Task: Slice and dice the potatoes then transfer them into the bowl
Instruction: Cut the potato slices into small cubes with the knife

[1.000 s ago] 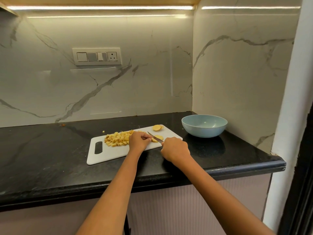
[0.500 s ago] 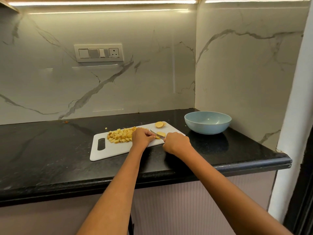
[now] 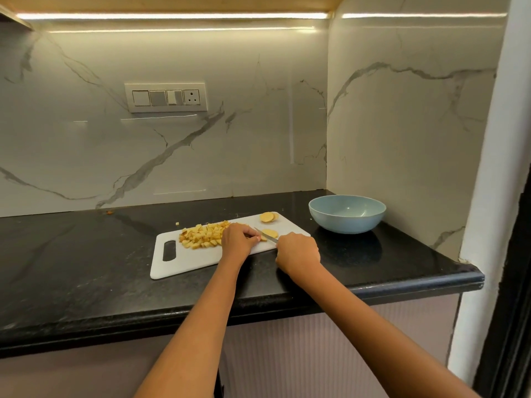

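One white cutting board (image 3: 184, 258) on the black bench (image 3: 71, 268), one empty blue bowl (image 3: 347, 214) right of it, one pile of yellow potato dice (image 3: 202, 236), and two clusters of round slices (image 3: 269, 217), pale yellow with tan skin edges. Left hand (image 3: 237, 239) fingers curl down pinning a slice; right hand (image 3: 297, 252) fingers clench the knife (image 3: 265, 236), blade on the board between both hands. Versus 0.5 s ago: hands, knife and potato unchanged, only the camera shifted.

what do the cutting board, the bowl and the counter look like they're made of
Cutting board: probably plastic, plain matte white with a moulded handle slot.
Bowl: pale blue with a smooth, soft sheen; plastic, melamine or glazed ceramic, hard to tell.
Counter: likely polished black stone such as granite, glossy, speckled, with faint pale veins.
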The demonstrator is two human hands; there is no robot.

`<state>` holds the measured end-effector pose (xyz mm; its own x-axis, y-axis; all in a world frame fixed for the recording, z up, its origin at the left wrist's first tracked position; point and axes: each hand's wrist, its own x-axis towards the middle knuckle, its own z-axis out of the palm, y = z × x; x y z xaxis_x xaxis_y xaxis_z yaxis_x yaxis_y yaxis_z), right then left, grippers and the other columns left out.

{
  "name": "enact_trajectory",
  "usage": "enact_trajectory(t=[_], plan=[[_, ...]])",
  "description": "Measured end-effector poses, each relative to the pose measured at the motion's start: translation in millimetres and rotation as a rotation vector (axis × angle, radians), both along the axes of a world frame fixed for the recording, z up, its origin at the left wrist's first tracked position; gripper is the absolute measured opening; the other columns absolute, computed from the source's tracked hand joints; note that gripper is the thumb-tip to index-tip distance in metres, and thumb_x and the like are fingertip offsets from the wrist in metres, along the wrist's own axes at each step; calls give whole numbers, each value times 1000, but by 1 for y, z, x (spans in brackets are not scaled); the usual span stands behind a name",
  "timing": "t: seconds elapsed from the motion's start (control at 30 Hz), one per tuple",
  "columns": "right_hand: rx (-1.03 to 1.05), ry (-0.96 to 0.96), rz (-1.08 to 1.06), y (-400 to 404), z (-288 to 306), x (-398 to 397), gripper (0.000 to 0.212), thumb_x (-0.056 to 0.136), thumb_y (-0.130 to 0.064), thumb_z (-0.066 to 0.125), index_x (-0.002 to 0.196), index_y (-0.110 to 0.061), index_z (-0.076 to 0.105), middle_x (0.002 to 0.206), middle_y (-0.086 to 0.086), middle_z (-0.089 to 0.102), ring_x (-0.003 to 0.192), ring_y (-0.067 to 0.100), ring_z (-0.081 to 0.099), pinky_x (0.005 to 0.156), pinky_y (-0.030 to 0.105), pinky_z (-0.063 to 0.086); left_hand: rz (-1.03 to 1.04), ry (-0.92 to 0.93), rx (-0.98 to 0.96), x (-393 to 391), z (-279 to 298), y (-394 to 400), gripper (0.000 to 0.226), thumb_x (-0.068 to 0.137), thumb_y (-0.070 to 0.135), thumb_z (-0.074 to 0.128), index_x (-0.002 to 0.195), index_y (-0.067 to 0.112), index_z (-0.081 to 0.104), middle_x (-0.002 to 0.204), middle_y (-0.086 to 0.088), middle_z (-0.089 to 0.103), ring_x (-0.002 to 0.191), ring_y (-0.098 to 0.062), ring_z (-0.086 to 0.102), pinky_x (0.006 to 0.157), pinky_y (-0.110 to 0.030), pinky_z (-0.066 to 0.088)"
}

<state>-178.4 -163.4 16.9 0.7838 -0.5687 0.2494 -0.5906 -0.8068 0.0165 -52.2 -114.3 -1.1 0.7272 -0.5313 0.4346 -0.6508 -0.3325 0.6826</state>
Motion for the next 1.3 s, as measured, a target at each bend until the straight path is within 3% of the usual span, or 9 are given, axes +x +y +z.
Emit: enact_trajectory(t=[0.23, 0.37, 0.47, 0.63, 0.8, 0.9, 1.03, 1.3], plan=[[138, -233, -49, -13, -1, -4, 27, 98, -23, 38, 110, -10, 58, 103, 8, 62, 91, 21, 60, 71, 28, 43, 5, -76, 35, 5, 0, -11, 12, 81, 6, 68, 91, 6, 73, 98, -10, 70, 91, -19, 61, 76, -21, 43], [255, -332, -118, -27, 2, 7, 30, 99, -27, 38, 109, -8, 60, 100, 9, 63, 86, 22, 61, 65, 28, 42, 8, -167, 133, 5, 3, -14, 32, 84, -4, 59, 112, 9, 64, 121, -9, 59, 111, -21, 54, 90, -24, 40], [286, -317, -129, -35, 5, 10, 29, 98, -26, 40, 110, -7, 59, 99, 9, 63, 80, 19, 58, 64, 27, 41, -127, -177, 256, 5, 8, -19, 51, 85, -12, 49, 126, 16, 55, 138, -6, 48, 127, -22, 43, 103, -27, 33], [285, -303, -130, -41, 5, 12, 28, 99, -26, 41, 110, -7, 59, 97, 8, 63, 74, 16, 53, 64, 25, 41, -319, -192, 409, 14, 11, -21, 66, 81, -19, 36, 125, 25, 57, 143, -4, 43, 129, -23, 39, 103, -33, 37], [276, -290, -131, -40, 4, 12, 30, 99, -28, 40, 111, -8, 58, 90, 6, 59, 73, 15, 52, 63, 25, 40, -309, -238, 485, 16, 12, -23, 56, 87, -13, 37, 126, 22, 56, 141, -6, 43, 128, -24, 39, 106, -34, 34], [206, -196, -123, -36, 4, 9, 30, 100, -27, 38, 112, -9, 58, 91, 5, 58, 75, 17, 54, 62, 26, 39, -254, -222, 546, 18, 11, -24, 41, 95, 6, 41, 132, 23, 50, 140, -10, 42, 125, -28, 40, 107, -39, 32], [28, -27, -99, -26, 0, 4, 28, 98, -22, 41, 119, -11, 57, 111, 8, 60, 95, 21, 60, 67, 27, 40, -127, -190, 486, 10, 8, -22, 42, 95, 25, 50, 135, 14, 47, 139, -11, 46, 126, -27, 42, 105, -35, 33], [13, -3, -85, -13, 1, -4, 29, 98, -24, 43, 119, -10, 56, 111, 8, 61, 98, 21, 60, 71, 27, 40, -58, -93, 319, 5, 8, -17, 41, 90, 18, 58, 129, 4, 52, 132, -13, 52, 119, -26, 50, 100, -31, 37]])
